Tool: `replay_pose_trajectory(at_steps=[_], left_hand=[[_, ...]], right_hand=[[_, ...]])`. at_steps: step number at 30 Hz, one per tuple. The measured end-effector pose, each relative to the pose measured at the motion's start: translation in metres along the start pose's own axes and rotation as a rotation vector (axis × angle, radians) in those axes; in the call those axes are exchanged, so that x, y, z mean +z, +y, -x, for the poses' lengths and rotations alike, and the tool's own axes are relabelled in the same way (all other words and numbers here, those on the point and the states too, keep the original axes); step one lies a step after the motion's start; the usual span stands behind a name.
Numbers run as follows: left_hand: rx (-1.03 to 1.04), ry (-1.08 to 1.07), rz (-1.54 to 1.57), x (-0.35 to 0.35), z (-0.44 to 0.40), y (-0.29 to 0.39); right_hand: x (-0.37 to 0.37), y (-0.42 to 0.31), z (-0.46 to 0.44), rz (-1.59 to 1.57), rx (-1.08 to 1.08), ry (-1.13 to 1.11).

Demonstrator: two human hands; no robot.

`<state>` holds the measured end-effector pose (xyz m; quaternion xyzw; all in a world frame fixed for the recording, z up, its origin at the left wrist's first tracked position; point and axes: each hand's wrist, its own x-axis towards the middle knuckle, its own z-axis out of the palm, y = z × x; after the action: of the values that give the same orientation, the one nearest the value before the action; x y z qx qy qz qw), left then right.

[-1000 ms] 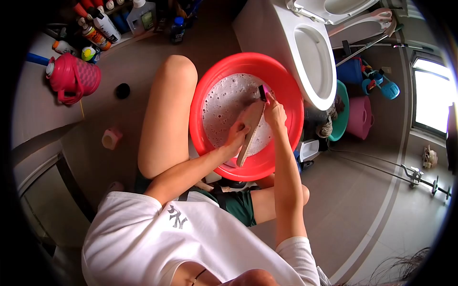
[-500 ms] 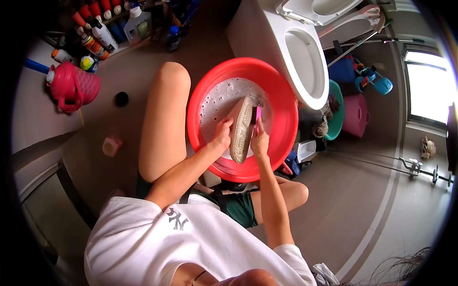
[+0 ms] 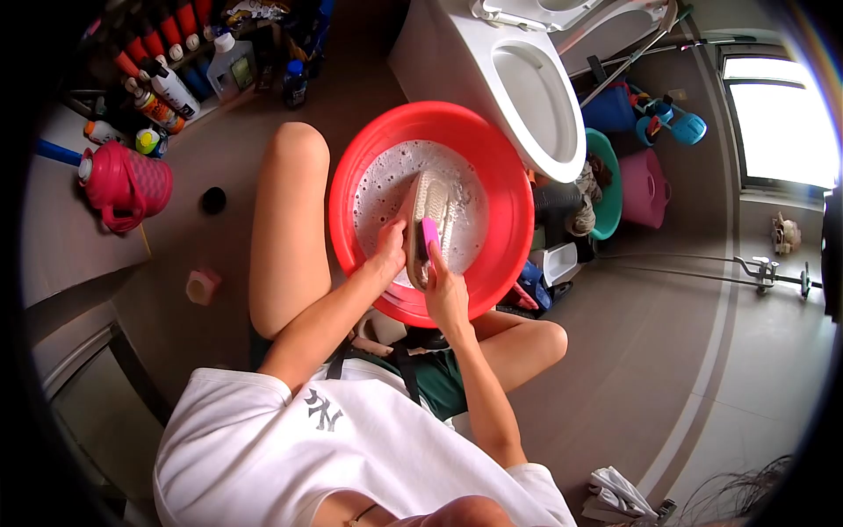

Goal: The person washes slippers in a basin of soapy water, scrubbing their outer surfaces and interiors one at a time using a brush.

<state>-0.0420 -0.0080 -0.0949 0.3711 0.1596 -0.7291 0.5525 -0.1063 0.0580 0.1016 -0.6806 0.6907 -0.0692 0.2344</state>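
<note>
A red basin point(image 3: 520, 228) holds foamy, soapy water point(image 3: 378, 180) in front of me. Over the water, a light-coloured shoe point(image 3: 429, 195) is tilted with its patterned sole showing. My left hand point(image 3: 391, 249) is closed around the left side of the shoe. In my right hand point(image 3: 448, 297) is a pink brush point(image 3: 430, 232), which lies against the middle of the sole and covers part of it. The brush's bristles are mostly hidden. The shoe's upper is largely out of sight.
A white toilet point(image 3: 562, 162) stands just beyond the basin. To the right are a green tub point(image 3: 609, 220) with cloths and a pink bucket point(image 3: 644, 189). Bottles point(image 3: 174, 88) line a shelf at the upper left, above a pink jug point(image 3: 132, 184).
The brush in my right hand has moved from the sole's right edge onto its middle, toward me. The shoe has turned slightly, and the whole view has shifted a little.
</note>
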Motion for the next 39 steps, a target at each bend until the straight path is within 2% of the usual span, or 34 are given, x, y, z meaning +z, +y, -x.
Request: replay_pose_trajectory(at_steps=[3,10,13,15,17,19,22,25,26,29,33,34,36,39], left_hand=[[-0.030,-0.064,0.038,0.004,0.017,0.004],[-0.123,-0.035,0.074,0.018,0.033,0.012],[-0.100,0.039,0.075,0.018,0.034,0.009],[-0.058,0.041,0.030,0.008,0.026,0.005],[-0.019,-0.019,-0.045,-0.009,0.015,-0.005],[0.086,-0.086,-0.153,0.003,0.032,0.007],[0.185,-0.163,-0.247,0.016,0.048,0.019],[0.185,-0.216,-0.252,0.039,0.076,0.042],[0.249,-0.274,-0.285,0.045,0.084,0.050],[0.198,-0.339,-0.328,0.054,0.090,0.064],[0.209,-0.302,-0.477,0.058,0.103,0.066],[0.270,-0.255,-0.507,0.075,0.116,0.061],[0.319,-0.299,-0.585,0.074,0.121,0.061],[0.382,-0.308,-0.645,0.082,0.130,0.053]], right_hand=[[0.013,0.006,-0.043,0.125,-0.032,0.034],[0.042,0.024,-0.143,0.334,0.011,0.023],[0.028,0.041,-0.178,0.368,0.207,-0.107],[0.011,0.052,-0.176,0.334,0.258,-0.062],[0.025,0.112,-0.178,0.155,0.272,-0.008],[0.046,0.180,-0.168,0.029,-0.160,0.259],[-0.006,0.146,-0.122,-0.441,0.213,-0.075],[-0.037,0.118,-0.091,-0.877,0.315,-0.092],[-0.039,0.110,-0.086,-1.006,0.285,-0.039],[-0.048,0.097,-0.085,-1.027,0.172,-0.015],[-0.052,0.072,-0.099,-1.178,0.010,0.003],[-0.053,0.069,-0.101,-1.162,-0.012,0.020],[-0.052,0.066,-0.103,-1.122,-0.053,0.055],[-0.052,0.064,-0.105,-1.260,-0.064,0.083]])
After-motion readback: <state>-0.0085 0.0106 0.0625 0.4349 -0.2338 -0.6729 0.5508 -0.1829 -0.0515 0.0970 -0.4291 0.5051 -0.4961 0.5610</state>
